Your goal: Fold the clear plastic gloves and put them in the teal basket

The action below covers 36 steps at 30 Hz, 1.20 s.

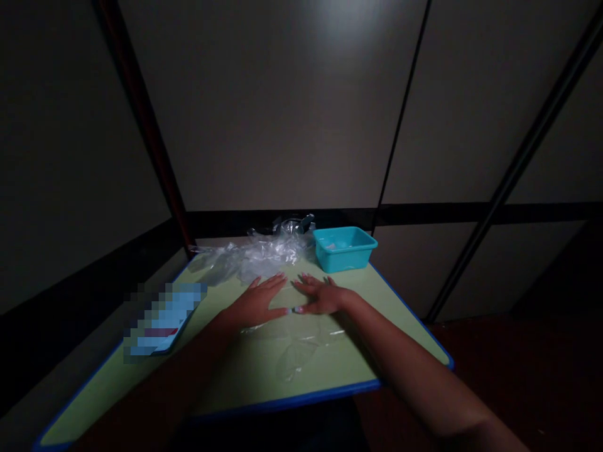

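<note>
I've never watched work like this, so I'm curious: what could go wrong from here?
The thin clear plastic by the left hand and right hand could wrinkle if they slide unevenly. The crumpled plastic heap lies close beside the turquoise basket, so pulling it might nudge the basket.

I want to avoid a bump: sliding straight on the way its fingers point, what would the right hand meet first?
Probably the fingertips of the left hand, across a small gap from the right hand; the clear plastic heap lies beyond. Depth is hard to judge.
</note>
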Available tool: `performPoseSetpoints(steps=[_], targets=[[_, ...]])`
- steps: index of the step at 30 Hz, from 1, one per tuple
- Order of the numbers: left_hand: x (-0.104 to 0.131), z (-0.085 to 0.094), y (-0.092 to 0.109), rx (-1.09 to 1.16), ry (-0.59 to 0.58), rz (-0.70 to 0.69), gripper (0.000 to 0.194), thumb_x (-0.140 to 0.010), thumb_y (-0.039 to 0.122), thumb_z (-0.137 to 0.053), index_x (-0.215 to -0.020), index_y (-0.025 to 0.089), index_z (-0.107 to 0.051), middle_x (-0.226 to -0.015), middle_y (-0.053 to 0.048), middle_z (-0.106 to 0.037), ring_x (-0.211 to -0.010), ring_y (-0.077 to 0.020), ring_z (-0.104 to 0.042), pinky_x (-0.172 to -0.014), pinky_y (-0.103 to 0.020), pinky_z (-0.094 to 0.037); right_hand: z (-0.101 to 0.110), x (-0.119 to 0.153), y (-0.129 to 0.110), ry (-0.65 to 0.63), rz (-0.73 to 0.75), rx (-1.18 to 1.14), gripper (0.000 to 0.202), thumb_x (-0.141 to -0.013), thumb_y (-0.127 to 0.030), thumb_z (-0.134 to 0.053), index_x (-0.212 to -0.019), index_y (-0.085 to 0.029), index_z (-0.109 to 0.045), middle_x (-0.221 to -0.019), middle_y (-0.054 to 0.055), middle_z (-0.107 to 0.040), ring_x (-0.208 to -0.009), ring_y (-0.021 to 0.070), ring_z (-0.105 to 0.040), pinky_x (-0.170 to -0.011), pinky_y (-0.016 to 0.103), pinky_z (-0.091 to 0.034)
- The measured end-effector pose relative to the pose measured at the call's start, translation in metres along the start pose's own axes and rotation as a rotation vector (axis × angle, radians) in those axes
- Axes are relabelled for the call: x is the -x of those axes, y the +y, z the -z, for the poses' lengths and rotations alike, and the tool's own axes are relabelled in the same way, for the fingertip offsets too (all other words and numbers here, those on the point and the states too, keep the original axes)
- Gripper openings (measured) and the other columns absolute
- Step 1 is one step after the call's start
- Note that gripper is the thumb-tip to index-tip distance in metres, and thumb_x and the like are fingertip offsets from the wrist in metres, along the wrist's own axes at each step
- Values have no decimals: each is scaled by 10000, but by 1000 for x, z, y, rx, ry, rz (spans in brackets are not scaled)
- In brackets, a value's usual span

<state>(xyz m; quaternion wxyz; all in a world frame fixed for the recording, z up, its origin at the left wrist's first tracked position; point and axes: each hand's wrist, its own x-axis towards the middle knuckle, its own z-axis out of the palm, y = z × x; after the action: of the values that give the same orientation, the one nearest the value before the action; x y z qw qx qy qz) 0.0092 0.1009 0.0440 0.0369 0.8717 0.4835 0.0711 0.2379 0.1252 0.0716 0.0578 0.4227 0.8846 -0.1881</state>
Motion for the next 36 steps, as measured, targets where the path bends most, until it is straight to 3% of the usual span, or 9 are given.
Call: performPoseSetpoints(steps=[5,7,13,19,22,26,29,33,36], targets=[[4,10,-13,93,251,90,645,-863,495,-350,-1418,176,-269,-1458,-79,-323,-1337,-212,-284,-1111,-406,-162,-10,-2,3,94,32,-19,907,-718,-760,-389,-1442,-352,-26,-1520,43,45,-1381,302,69,-1004,617,101],[8,16,-13,107,300,127,620,-872,473,-329,-1415,178,-275,-1459,-63,-325,-1331,-205,-295,-1099,-382,-209,-14,0,1,88,47,-23,908,-715,-758,-401,-1440,-356,-31,-1518,43,62,-1380,307,76,-1000,617,105],[12,8,-11,22,72,30,757,-778,629,-441,-1393,203,-326,-1480,-80,-270,-1374,-270,-169,-1094,-489,-130,-25,3,-16,65,72,14,922,-687,-740,-477,-1439,-351,-112,-1523,45,46,-1374,340,62,-1004,602,114],[12,2,-17,68,-29,52,847,-727,690,-460,-1408,213,-300,-1483,-84,-250,-1377,-264,-157,-1090,-454,-149,-22,8,-12,154,51,-20,854,-726,-703,-472,-1437,-371,-135,-1528,24,-45,-1379,338,-23,-1020,596,78],[14,1,-17,96,-112,84,874,-703,707,-471,-1411,227,-293,-1488,-91,-220,-1379,-285,-132,-1080,-464,-163,-17,6,5,276,-66,-13,750,-778,-627,-479,-1421,-303,-271,-1486,68,-251,-1345,339,-192,-1041,575,9],[18,0,-13,77,-179,155,931,-641,738,-501,-1413,265,-283,-1494,-93,-193,-1373,-348,-99,-1049,-564,-128,-13,-2,26,499,-218,-10,372,-840,-448,-489,-1116,-225,-601,-1201,76,-587,-1104,268,-502,-975,446,-276],[18,0,-13,31,-123,183,867,-656,714,-513,-1366,234,-384,-1463,-112,-300,-1365,-357,-132,-1044,-571,-125,-11,-5,34,550,-309,1,241,-842,-360,-504,-940,-187,-640,-996,74,-662,-929,221,-574,-796,320,-372],[14,5,-17,47,104,76,587,-774,596,-477,-1164,169,-576,-1234,-113,-554,-1233,-278,-374,-1014,-399,-289,-11,-7,35,516,-373,9,190,-809,-335,-553,-894,-191,-643,-907,59,-678,-820,196,-588,-668,269,-351],[11,8,-18,100,216,6,413,-817,502,-469,-1025,176,-613,-1030,-82,-600,-1045,-227,-479,-925,-341,-367,-11,-7,35,489,-386,0,187,-783,-340,-591,-890,-195,-642,-889,47,-679,-796,186,-588,-629,257,-336]])
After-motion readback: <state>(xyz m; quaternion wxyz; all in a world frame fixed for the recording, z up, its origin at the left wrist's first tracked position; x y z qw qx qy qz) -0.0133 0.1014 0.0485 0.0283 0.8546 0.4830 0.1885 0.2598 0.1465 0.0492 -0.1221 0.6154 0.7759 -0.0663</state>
